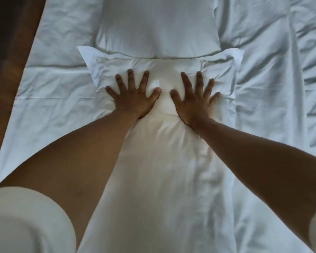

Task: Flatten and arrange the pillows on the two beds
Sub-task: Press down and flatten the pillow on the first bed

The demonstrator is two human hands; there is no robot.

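Both hands lie flat and spread, palms down, gripping nothing: the left hand (133, 96) and the right hand (194, 99) press side by side into the far half of the near pillow (159, 161), thumbs pointing toward each other with a bulge of filling raised between them. Fabric puckers around the fingertips.

That pillow lies with its long axis running away from the person, from the bottom of the view up to a flanged far edge whose two corners flare out left and right. Its far edge touches, and slightly tucks under, the near edge of a second pillow (157, 24), which continues the same line toward the top of the view and looks smoother and plumper.

Both pillows sit on the bed (62, 88), covered in a creased white sheet. To the left, a bare band of sheet separates the pillows from the bed's edge, which runs diagonally; beyond it is dark wooden floor (11, 52). To the right, a wider stretch of rumpled sheet with a long lengthwise fold extends to the frame's border, where the bed's edge is not visible. White sleeves show at the lower corners.
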